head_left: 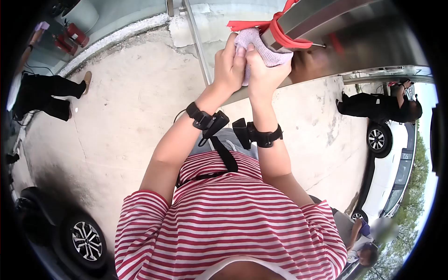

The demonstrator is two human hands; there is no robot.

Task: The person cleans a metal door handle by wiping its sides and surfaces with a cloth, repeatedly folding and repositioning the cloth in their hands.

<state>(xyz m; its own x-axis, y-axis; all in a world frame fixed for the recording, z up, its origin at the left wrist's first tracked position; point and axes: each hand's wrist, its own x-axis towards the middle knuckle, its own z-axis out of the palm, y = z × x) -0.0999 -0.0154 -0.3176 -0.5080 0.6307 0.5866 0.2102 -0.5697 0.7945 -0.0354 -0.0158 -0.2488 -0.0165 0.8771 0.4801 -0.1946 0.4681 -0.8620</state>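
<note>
Both hands are raised at the top centre, close together on a light purple cloth point(266, 50). My left hand point(229, 65) grips the cloth's left side, thumb up against it. My right hand point(267, 72) grips its lower right part, the thumb pressed on the fabric. Directly behind the cloth is a shiny metal handle point(305, 23) on a reflective metal door frame point(359, 42). A red strip of fabric point(278, 30) is tied round the handle, just above the cloth. Part of the handle is hidden by the cloth and fingers. Black straps with dark devices sit on both wrists.
Glass panels point(210, 23) adjoin the metal frame. Red fire extinguishers point(76, 35) stand at the upper left. People in dark clothes are at the left point(46, 93) and right point(373, 106). A white car point(389, 172) is at the right, a dark car's wheel point(87, 238) at the lower left.
</note>
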